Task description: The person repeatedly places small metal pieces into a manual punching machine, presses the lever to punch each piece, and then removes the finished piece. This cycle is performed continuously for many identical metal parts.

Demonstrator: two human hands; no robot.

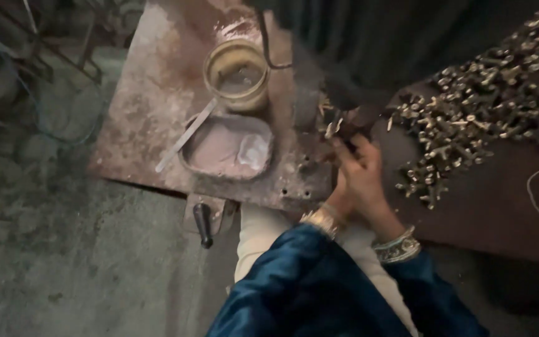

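Work plate [151, 93]: a rusty, stained metal slab is seen at 10 o'clock of the hands; its near edge lies just beside them, so a slipped piece could be lost over that edge to the floor
Heap of small metal parts [488, 106]: a loose brass-coloured pile is spread at 2 o'clock of the hands; the nearest pieces lie close to the fingers and could be scattered by a careless sweep
Shallow tray [229, 146]: an oblong dish holding pale powder or paste is set at 9 o'clock of the hands; a flat metal strip [185, 136] is rested on its rim and could be knocked off
Glass jar [237, 73]: an open jar of murky liquid stands at 11 o'clock, near the tray; it could be tipped if the plate is jolted
Right hand [369, 181]: fingers are curled together around the parts held at 12 o'clock; the pinch itself cannot be told in the dim blur
Left hand [338, 200]: mostly hidden behind the right; its finger state cannot be told
Held parts [332, 125]: a few pale pieces are seen at the fingertips, beneath a dark machine body; fingers could be caught there
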